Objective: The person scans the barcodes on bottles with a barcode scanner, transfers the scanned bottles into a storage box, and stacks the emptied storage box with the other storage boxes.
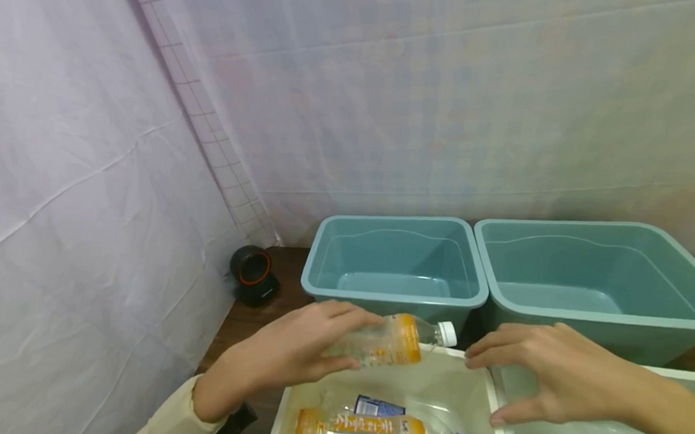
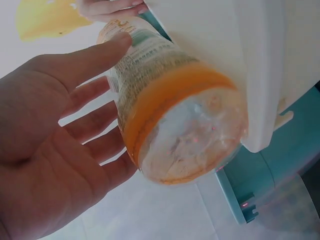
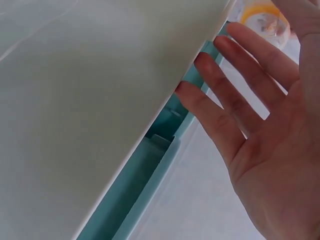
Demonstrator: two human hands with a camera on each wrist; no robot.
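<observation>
Two teal tubs [image 1: 396, 262] stand side by side behind a white bin [image 1: 468, 387]. Over that bin's far rim, the left hand [image 1: 296, 345] grips an orange-labelled bottle [image 1: 391, 340] lying sideways. The right hand [image 1: 542, 371] hovers open just beside its white cap [image 1: 447, 334].

Two bare hands, left hand [image 1: 293, 345], right hand [image 1: 552, 372], cream sleeve [image 1: 168, 420] on left forearm, black strap [image 1: 233, 423] at left wrist, no rings

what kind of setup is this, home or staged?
Likely a staged sorting station: pale sheeting screens the walls, two teal bins sit empty, and the left hand holds an empty bottle over a white bin.
</observation>
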